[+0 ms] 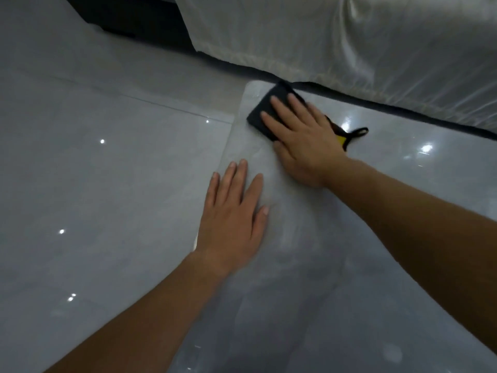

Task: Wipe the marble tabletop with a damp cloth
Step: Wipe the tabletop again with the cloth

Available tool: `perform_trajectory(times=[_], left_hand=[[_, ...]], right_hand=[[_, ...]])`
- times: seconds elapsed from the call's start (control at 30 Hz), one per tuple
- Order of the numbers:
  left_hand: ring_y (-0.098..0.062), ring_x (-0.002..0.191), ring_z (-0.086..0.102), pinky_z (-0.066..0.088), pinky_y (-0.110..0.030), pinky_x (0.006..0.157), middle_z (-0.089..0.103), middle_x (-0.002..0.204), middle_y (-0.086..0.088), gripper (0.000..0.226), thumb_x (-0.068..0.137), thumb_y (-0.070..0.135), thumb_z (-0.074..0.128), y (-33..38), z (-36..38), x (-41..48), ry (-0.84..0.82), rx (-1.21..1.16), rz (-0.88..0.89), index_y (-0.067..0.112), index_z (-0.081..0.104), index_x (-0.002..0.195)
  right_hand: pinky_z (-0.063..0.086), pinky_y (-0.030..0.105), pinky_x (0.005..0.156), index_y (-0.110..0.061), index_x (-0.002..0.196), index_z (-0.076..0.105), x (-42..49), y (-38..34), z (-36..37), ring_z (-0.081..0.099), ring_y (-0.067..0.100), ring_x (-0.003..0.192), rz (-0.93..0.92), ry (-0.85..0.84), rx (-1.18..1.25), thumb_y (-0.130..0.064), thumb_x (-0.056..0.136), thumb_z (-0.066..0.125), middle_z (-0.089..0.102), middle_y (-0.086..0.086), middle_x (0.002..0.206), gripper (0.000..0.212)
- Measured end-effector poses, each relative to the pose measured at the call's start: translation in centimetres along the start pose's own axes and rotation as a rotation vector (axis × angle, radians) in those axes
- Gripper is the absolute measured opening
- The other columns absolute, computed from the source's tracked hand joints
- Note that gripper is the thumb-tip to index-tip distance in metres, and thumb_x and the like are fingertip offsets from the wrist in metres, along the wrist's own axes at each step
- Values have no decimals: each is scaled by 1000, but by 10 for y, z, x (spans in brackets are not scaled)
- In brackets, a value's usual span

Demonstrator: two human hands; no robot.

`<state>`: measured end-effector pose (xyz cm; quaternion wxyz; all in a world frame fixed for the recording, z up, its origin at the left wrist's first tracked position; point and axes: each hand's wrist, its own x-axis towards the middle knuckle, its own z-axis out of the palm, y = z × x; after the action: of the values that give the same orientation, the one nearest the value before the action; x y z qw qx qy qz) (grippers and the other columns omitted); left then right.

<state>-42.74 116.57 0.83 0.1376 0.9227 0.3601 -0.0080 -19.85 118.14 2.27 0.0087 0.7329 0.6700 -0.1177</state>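
Note:
A dark folded cloth [265,110] with a yellow tag and a black loop lies at the far left corner of the pale grey marble tabletop [309,265]. My right hand [301,138] presses flat on the cloth, fingers straight and pointing toward the corner. Nearer to me, my left hand [234,214] rests palm down with spread fingers on the tabletop's left edge, apart from the cloth.
A glossy grey tiled floor [94,170] spreads to the left, below the table edge. White satin-like fabric [349,44] hangs along the far side, just beyond the tabletop's back edge. Ceiling lights glint on the marble at the right.

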Motion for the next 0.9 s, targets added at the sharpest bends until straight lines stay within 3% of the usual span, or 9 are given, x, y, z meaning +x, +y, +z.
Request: perform_trajectory(times=[0.07, 0.2, 0.4, 0.5, 0.57, 0.63, 0.7, 0.9], left_hand=[[-30, 156, 6, 8, -53, 125, 13, 168, -15, 62, 104, 46, 27, -1, 3, -13, -17, 28, -9, 15, 29, 158], [-29, 156, 9, 9, -51, 125, 15, 168, -14, 63, 103, 47, 26, -1, 7, -18, -1, 19, -29, 15, 31, 157], [-32, 151, 24, 15, -49, 124, 29, 162, -17, 58, 101, 41, 38, 2, 8, -64, 37, -30, -104, 10, 43, 149], [-32, 153, 21, 13, -50, 124, 26, 164, -17, 60, 101, 42, 36, 5, 9, -83, 8, -20, -70, 9, 41, 152], [-31, 153, 21, 13, -50, 124, 26, 164, -16, 60, 101, 41, 36, 4, 7, -83, 6, -19, -76, 10, 42, 152], [-32, 152, 24, 14, -49, 124, 29, 163, -16, 59, 100, 40, 38, 5, 7, -80, 30, -19, -92, 10, 44, 150], [-33, 151, 25, 15, -49, 124, 30, 162, -18, 58, 100, 39, 39, 7, 10, -87, 43, -23, -119, 9, 45, 149], [-34, 152, 21, 16, -52, 124, 25, 164, -18, 62, 100, 41, 41, 16, 17, -165, -4, 48, -173, 9, 38, 153]], right_hand=[[1, 47, 127, -33, 160, 17, 32, -9, -3, 1, 25, 157, -135, -4, -11, -44, 102, 21, 8, -1, 171, 59], [2, 47, 127, -33, 160, 20, 43, -10, 3, 4, 26, 157, -37, 60, 15, -38, 104, 27, 12, -1, 170, 57], [14, 52, 125, -29, 158, 32, -86, -28, 26, 10, 28, 157, -355, -5, -10, -34, 100, 36, 20, 0, 168, 58], [15, 53, 125, -29, 157, 34, -95, -11, 22, 12, 29, 157, -434, -80, -23, -34, 100, 37, 23, 1, 168, 57], [16, 55, 124, -29, 157, 31, -55, 0, 14, 14, 31, 156, -277, -26, -35, -38, 99, 31, 23, 4, 168, 59], [10, 54, 126, -28, 160, 24, -6, -1, 1, 9, 33, 157, 14, 26, 21, -39, 101, 26, 16, 7, 169, 60], [5, 51, 126, -28, 161, 18, 14, -16, 2, 4, 32, 157, 130, 35, 31, -38, 103, 26, 10, 6, 170, 59], [14, 57, 124, -25, 159, 30, -114, -83, 38, 15, 34, 155, -258, -8, -34, -40, 90, 27, 21, 7, 168, 71]])
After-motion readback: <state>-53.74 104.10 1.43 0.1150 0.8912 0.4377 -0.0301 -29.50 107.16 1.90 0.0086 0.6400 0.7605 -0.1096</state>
